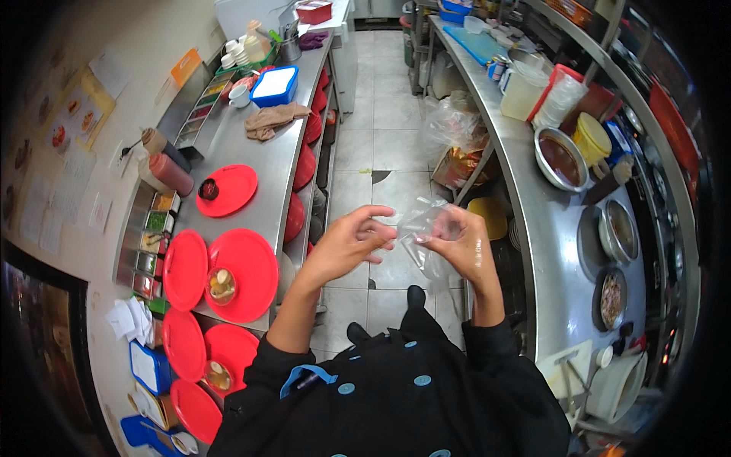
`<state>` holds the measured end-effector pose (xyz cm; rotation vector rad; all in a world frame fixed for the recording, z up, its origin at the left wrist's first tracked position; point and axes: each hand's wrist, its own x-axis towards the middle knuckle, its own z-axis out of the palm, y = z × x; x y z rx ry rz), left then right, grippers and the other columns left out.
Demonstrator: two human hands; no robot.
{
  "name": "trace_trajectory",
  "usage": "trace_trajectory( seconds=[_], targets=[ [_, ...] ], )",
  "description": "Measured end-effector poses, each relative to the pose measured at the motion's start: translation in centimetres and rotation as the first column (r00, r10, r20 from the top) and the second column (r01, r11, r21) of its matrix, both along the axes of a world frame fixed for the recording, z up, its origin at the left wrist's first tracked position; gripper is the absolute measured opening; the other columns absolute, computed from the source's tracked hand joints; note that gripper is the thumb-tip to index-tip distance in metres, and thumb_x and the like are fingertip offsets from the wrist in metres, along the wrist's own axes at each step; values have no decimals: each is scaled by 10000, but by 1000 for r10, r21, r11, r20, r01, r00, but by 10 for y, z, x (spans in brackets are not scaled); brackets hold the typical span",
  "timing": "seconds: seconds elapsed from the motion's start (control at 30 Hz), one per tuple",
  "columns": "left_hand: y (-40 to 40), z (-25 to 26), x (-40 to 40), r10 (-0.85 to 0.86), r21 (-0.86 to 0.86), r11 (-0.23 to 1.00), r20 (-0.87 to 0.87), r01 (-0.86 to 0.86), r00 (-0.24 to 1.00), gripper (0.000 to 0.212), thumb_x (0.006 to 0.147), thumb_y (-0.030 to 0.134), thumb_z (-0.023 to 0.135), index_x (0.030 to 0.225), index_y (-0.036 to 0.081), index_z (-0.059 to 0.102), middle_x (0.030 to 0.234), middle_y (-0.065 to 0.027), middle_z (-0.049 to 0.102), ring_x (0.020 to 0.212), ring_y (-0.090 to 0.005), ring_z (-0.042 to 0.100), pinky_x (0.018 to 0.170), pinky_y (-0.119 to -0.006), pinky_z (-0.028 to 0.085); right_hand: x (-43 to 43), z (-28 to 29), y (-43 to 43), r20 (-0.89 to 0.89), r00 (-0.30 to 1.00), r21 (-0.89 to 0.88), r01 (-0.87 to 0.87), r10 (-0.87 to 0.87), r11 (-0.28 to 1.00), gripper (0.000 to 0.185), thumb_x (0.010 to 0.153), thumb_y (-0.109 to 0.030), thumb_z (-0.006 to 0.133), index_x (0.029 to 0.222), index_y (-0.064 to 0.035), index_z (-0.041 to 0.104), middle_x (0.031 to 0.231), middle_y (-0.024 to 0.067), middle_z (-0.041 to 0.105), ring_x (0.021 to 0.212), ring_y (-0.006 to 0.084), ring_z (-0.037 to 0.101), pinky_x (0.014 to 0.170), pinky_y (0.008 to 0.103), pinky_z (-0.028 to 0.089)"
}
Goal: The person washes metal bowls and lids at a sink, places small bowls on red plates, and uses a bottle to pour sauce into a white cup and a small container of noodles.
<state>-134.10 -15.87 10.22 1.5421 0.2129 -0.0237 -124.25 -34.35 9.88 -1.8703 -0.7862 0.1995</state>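
Observation:
A clear plastic glove or bag [424,231], crumpled, hangs from my right hand [464,237], pinched between thumb and fingers over the aisle. My left hand [357,237] is just left of it, fingers apart and curved, with nothing seen in it. On the steel counter at the left, large red plates [260,274] stand near my left arm; one bears a small clear bowl of food [221,285]. Further up the counter is a red oval plate [243,185] with a small dark cup [209,189] on it.
Sauce bottles [171,174] and small topping tins [157,221] line the left wall. A brown cloth [274,120] lies near a blue tub [275,85]. The right steel counter [528,211] holds a metal bowl of red-brown sauce [561,159] and other bowls. Plastic bags [451,123] sit below it.

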Motion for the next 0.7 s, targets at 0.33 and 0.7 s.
trace_trajectory(
  seconds=[0.33,0.7],
  targets=[
    [-17,3,102,114,-11,994,75,-113,991,149,780,63,660,890,-26,613,723,-34,634,688,-94,607,651,-213,481,141,12,-26,-200,952,240,-183,232,954,134,712,-68,704,770,17,617,741,48,605,652,96,554,597,227,432],
    [-56,-3,202,244,-109,969,267,-222,932,375,692,-62,691,950,55,445,778,9,468,724,-49,497,623,-176,435,213,-11,-7,-483,835,335,-103,264,937,99,704,-22,694,751,13,614,632,24,594,537,50,522,502,173,408]
  ],
)
